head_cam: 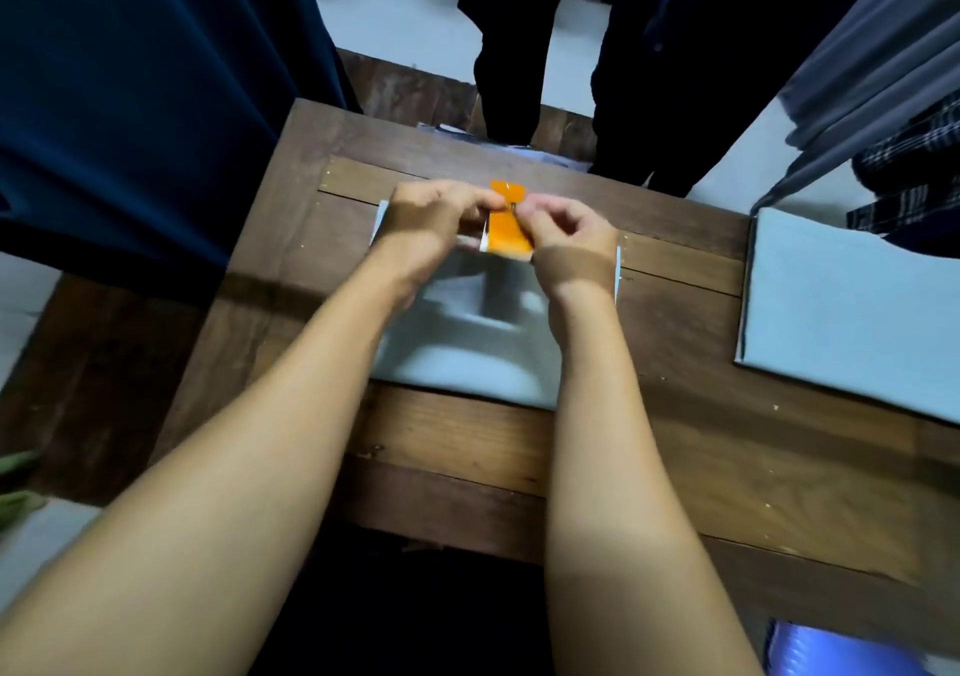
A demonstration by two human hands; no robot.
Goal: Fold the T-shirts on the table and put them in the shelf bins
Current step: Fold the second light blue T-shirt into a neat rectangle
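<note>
Beside a dark blue curtain (130, 103), a person's left hand (431, 228) and right hand (566, 231) both pinch an orange tag (506, 236) at the far edge of a pale grey T-shirt (467, 363) lying flat mid-table (675, 467). A second folded T-shirt (852, 311) lies well apart at right. The cloth looks light, soft and limp, and is probably best gripped at edges or corners.

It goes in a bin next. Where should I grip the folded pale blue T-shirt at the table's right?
Support the folded T-shirt from underneath along its near edge, coming in from the person's side of the table. It lies flat, squarely folded, with that edge exposed on bare wood, so a flat lift likely keeps the folds.
</note>
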